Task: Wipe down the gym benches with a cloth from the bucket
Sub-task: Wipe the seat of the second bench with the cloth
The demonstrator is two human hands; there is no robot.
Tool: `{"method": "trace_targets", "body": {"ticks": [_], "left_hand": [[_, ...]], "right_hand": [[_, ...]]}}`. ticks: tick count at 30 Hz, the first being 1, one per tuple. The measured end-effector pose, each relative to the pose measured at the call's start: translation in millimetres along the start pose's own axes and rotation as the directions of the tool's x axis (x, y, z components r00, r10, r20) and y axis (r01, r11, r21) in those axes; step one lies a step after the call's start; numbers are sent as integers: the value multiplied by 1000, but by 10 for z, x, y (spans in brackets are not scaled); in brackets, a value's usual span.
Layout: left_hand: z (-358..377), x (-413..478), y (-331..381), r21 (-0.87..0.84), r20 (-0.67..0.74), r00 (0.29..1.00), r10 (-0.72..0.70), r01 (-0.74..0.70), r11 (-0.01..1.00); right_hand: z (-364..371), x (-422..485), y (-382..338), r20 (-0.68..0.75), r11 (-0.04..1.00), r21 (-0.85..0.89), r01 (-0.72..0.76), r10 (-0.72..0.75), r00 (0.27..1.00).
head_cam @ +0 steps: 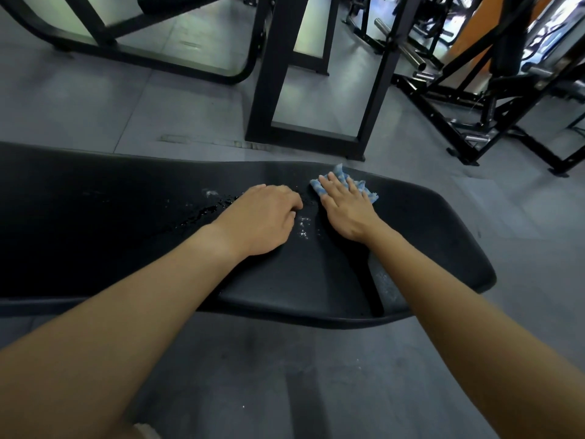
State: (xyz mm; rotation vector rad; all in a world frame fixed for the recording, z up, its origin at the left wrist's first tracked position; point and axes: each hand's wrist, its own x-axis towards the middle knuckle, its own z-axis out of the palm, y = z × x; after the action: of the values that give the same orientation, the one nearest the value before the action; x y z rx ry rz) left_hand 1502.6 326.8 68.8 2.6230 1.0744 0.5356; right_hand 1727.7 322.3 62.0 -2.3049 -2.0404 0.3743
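Two forearms reach over a black padded bench (427, 236), left hand (262, 217) resting with fingers curled and empty, right hand (345, 205) pressing straight, slightly spread fingers on a blue cloth (367, 194) near the far edge, where, unpinched, it may slide off.

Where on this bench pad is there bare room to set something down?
The bench pad's left stretch, beyond the water droplets, is bare, and so is the rounded right end past the blue cloth. The middle is crowded: droplets, white specks, the cloth.
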Motion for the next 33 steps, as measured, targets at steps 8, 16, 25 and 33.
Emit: {"method": "trace_targets", "body": {"ticks": [8, 16, 25, 33], "left_hand": [[-30, -231, 310, 29, 19, 993, 118, -118, 993], [-141, -657, 406, 42, 76, 987, 144, -148, 988], [-81, -1154, 607, 186, 91, 990, 104, -120, 975], [-64, -1199, 739, 280, 136, 988, 69, -105, 954]], "right_hand": [[156, -723, 77, -38, 999, 28, 44, -43, 998], [-31, -422, 162, -13, 990, 90, -110, 112, 994], [164, -1157, -77, -63, 976, 181, 125, -115, 991], [133, -1578, 67, -99, 963, 180, 202, -186, 978]]}}
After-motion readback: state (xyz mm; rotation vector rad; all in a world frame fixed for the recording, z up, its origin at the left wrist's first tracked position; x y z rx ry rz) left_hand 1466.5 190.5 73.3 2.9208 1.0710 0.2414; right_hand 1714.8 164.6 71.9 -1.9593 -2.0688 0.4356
